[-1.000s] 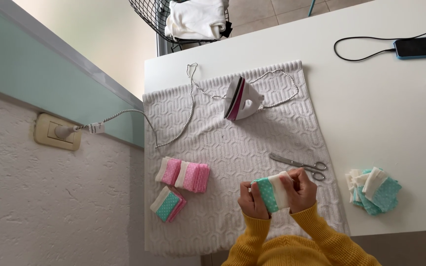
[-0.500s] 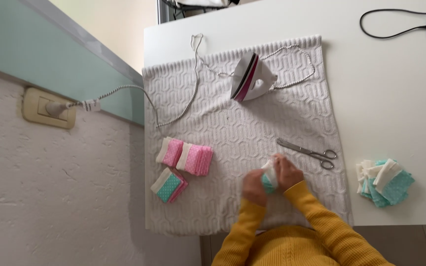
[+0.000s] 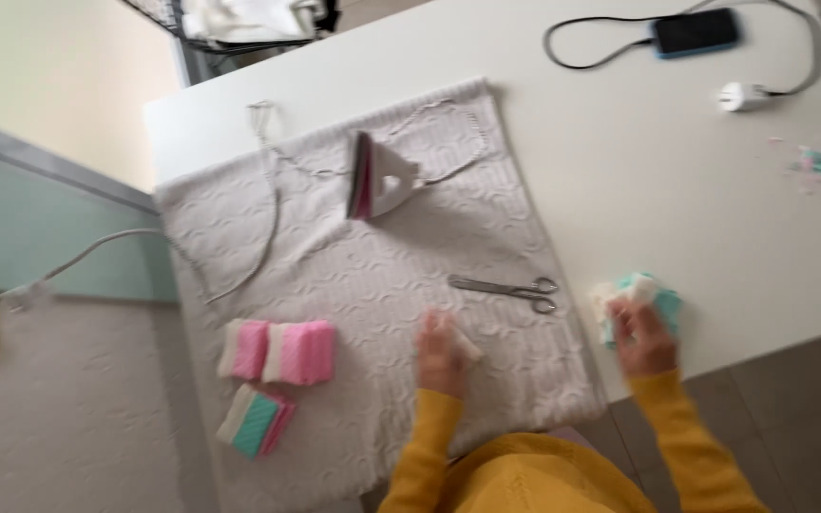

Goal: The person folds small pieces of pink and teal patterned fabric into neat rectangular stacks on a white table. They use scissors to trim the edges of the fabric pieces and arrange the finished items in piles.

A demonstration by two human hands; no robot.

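On the grey mat (image 3: 334, 313), pink folded stacks (image 3: 282, 351) sit above a teal-and-pink one (image 3: 257, 423). The left hand (image 3: 441, 353) holds a small white folded piece (image 3: 466, 346), blurred. Scissors (image 3: 510, 289) lie between. The right hand (image 3: 640, 334) grips the teal-and-white pile (image 3: 640, 290) at the worktop (image 3: 677, 171) edge.
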